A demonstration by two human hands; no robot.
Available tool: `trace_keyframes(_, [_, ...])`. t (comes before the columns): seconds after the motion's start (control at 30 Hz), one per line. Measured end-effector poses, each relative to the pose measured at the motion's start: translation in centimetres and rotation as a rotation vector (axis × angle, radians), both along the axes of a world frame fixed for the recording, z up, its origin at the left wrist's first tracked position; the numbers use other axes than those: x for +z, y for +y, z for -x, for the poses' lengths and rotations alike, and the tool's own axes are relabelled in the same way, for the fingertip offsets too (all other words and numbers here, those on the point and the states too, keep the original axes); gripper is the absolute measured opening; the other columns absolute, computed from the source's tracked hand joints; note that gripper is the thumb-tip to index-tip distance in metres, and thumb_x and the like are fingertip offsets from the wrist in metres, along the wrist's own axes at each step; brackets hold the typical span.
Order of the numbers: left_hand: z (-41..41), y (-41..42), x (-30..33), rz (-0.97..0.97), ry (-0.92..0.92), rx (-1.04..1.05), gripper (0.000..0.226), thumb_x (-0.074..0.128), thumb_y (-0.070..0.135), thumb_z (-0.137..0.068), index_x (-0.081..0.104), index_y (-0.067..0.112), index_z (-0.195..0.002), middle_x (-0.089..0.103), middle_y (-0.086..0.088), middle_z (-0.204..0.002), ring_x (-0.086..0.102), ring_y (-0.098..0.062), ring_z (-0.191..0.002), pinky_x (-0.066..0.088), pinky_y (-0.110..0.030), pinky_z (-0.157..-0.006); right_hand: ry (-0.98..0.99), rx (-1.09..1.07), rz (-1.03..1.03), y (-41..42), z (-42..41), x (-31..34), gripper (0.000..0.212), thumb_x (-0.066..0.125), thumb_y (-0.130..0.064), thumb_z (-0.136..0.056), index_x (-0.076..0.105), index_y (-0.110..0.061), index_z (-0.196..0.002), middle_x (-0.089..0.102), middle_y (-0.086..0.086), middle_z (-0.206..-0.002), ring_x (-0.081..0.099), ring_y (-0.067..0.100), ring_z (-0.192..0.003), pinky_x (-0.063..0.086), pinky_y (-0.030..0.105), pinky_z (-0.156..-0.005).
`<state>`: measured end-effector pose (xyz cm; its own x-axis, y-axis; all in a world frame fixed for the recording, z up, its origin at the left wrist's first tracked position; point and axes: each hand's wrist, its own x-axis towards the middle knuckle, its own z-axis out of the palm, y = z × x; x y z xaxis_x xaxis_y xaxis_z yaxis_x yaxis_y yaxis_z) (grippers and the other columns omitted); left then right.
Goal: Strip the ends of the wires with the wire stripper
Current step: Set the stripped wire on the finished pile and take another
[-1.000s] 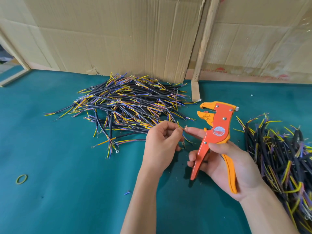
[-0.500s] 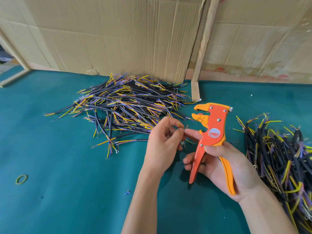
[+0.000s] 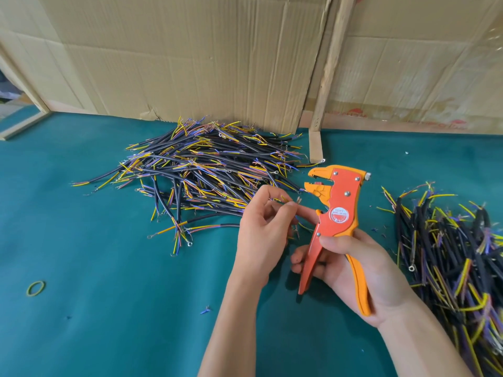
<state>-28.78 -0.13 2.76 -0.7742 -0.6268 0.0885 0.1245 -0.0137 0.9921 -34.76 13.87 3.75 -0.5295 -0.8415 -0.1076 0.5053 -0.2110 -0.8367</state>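
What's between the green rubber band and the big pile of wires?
Only bare teal table lies between the rubber band and the left wire pile, as the head view shows.

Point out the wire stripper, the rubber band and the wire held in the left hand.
wire stripper [image 3: 339, 205]: head view, on its orange body by the round label.
rubber band [image 3: 35, 288]: head view, on the green loop.
wire [image 3: 297, 200]: head view, on its bare tip past the fingers.

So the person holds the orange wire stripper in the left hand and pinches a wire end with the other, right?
Not quite. The head view shows the wire stripper gripped in the right hand; it is the left hand that pinches the wire end near the tool's open jaws.
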Motion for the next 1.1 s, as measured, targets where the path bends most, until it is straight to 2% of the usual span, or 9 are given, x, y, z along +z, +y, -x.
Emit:
trace_keyframes(0.07, [-0.04, 0.10, 0.04, 0.019, 0.003, -0.006, 0.010, 0.060, 0.020, -0.096, 0.054, 0.018, -0.088, 0.069, -0.024, -0.085, 0.046, -0.020, -0.066, 0.037, -0.030, -0.058, -0.003, -0.005, -0.005, -0.09, -0.10, -0.03, 0.062, 0.074, -0.018, -0.073, 0.065, -0.007, -0.133, 0.055, 0.035, -0.100, 0.064, 0.043, -0.081, 0.056, 0.048, -0.076])
trace_keyframes(0.2, [-0.03, -0.07, -0.03, -0.009, 0.004, -0.044, 0.008, 0.055, 0.020, -0.099, 0.059, 0.016, -0.094, 0.076, -0.003, -0.080, 0.044, -0.016, -0.065, 0.036, -0.018, -0.049, 0.012, -0.002, -0.019, -0.14, -0.29, 0.04, 0.063, 0.074, -0.019, -0.072, 0.066, -0.008, -0.133, 0.060, 0.032, -0.091, 0.064, 0.041, -0.080, 0.056, 0.047, -0.075])
trace_keyframes(0.43, [-0.28, -0.20, 0.12, -0.051, 0.011, -0.063, 0.011, 0.052, 0.012, -0.102, 0.056, 0.015, -0.092, 0.076, -0.004, -0.082, 0.043, -0.009, -0.057, 0.033, -0.014, -0.043, 0.034, 0.008, -0.019, -0.25, -0.34, 0.11, 0.064, 0.074, -0.020, -0.073, 0.065, -0.011, -0.136, 0.063, 0.025, -0.086, 0.064, 0.038, -0.079, 0.056, 0.043, -0.075])
trace_keyframes(0.57, [-0.21, -0.06, 0.20, -0.054, 0.002, -0.044, 0.016, 0.050, 0.012, -0.104, 0.056, 0.020, -0.091, 0.068, -0.028, -0.093, 0.042, -0.010, -0.057, 0.033, -0.016, -0.045, 0.040, 0.009, -0.019, -0.21, -0.24, 0.02, 0.064, 0.073, -0.021, -0.075, 0.064, -0.012, -0.137, 0.062, 0.029, -0.092, 0.064, 0.039, -0.081, 0.056, 0.045, -0.076])
trace_keyframes(0.63, [-0.22, -0.07, 0.31, -0.067, -0.013, -0.042, 0.017, 0.051, 0.013, -0.102, 0.056, 0.021, -0.089, 0.064, -0.033, -0.096, 0.040, -0.011, -0.056, 0.031, -0.019, -0.043, 0.037, 0.003, -0.017, -0.25, -0.24, -0.01, 0.064, 0.072, -0.021, -0.075, 0.063, -0.011, -0.138, 0.062, 0.031, -0.095, 0.064, 0.040, -0.081, 0.056, 0.047, -0.076])
trace_keyframes(0.77, [-0.22, -0.06, 0.25, -0.054, 0.019, -0.075, 0.010, 0.056, 0.016, -0.098, 0.051, 0.012, -0.091, 0.074, -0.008, -0.080, 0.039, -0.013, -0.058, 0.033, -0.016, -0.043, 0.017, -0.015, -0.020, -0.20, -0.23, -0.05, 0.065, 0.075, -0.020, -0.073, 0.062, -0.005, -0.135, 0.063, 0.032, -0.087, 0.064, 0.042, -0.080, 0.056, 0.048, -0.075])
trace_keyframes(0.87, [-0.19, -0.02, 0.11, -0.039, 0.037, -0.071, 0.017, 0.058, 0.020, -0.102, 0.049, 0.007, -0.095, 0.075, -0.003, -0.079, 0.040, -0.015, -0.060, 0.033, -0.015, -0.044, 0.005, -0.015, -0.013, -0.20, -0.32, -0.03, 0.066, 0.074, -0.020, -0.073, 0.062, -0.006, -0.136, 0.061, 0.031, -0.084, 0.065, 0.041, -0.080, 0.057, 0.047, -0.074])
trace_keyframes(0.93, [-0.20, -0.08, 0.05, -0.065, 0.026, -0.063, 0.016, 0.057, 0.020, -0.102, 0.049, 0.009, -0.094, 0.075, -0.006, -0.080, 0.041, -0.013, -0.060, 0.032, -0.016, -0.043, 0.021, -0.002, -0.008, -0.28, -0.41, 0.01, 0.064, 0.073, -0.020, -0.074, 0.063, -0.009, -0.136, 0.061, 0.030, -0.086, 0.064, 0.039, -0.080, 0.057, 0.045, -0.074])
trace_keyframes(1.1, [-0.04, -0.12, -0.06, -0.143, 0.012, -0.006, 0.015, 0.056, 0.019, -0.103, 0.052, 0.015, -0.089, 0.067, -0.030, -0.092, 0.043, -0.011, -0.052, 0.028, -0.019, -0.039, 0.035, 0.017, 0.000, -0.36, -0.43, 0.17, 0.062, 0.072, -0.021, -0.075, 0.064, -0.012, -0.136, 0.062, 0.028, -0.091, 0.065, 0.037, -0.080, 0.057, 0.043, -0.074])
